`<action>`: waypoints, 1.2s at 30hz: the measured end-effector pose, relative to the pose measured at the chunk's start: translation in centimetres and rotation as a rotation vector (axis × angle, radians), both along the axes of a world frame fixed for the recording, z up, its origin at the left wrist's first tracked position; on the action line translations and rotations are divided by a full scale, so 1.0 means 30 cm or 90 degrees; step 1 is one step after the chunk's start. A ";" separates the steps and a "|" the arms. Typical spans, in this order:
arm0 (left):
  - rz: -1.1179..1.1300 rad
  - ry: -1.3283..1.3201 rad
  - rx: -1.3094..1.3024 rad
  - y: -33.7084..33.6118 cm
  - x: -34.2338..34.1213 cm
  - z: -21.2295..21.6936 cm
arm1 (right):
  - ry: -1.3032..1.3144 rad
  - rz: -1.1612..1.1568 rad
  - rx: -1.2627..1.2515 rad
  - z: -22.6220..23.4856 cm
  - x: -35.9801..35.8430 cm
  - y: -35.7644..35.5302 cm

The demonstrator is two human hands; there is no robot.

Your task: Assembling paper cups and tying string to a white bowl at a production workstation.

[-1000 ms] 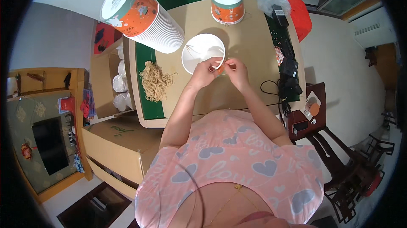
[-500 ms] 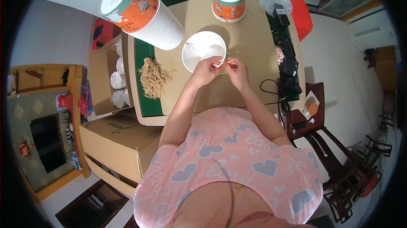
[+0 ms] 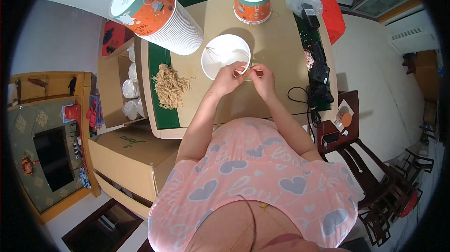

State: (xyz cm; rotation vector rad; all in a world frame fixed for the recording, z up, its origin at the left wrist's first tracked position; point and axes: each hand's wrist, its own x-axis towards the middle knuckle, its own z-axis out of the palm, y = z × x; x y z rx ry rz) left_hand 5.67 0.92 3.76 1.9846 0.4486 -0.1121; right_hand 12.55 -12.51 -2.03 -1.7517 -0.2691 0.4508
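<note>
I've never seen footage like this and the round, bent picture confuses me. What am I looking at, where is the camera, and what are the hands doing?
A person wears a wide-angle camera on the head, looking down, so straight edges curve. On the table lie a tilted stack of paper cups, one upturned orange cup, a pile of tan strings and an open white cup. The left hand and right hand meet at that cup's near rim, pinching something thin, perhaps a string; it is too small to tell.
</note>
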 end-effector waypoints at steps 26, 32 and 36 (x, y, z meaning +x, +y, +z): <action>0.092 -0.024 -0.010 -0.045 -0.003 -0.004 | 0.057 0.076 0.173 0.013 -0.037 -0.068; 0.064 0.007 -0.149 -0.055 -0.001 -0.046 | -0.043 0.093 0.184 0.050 -0.053 -0.058; 0.079 0.043 -0.234 -0.068 0.010 0.011 | -0.045 0.079 0.175 0.018 -0.041 -0.061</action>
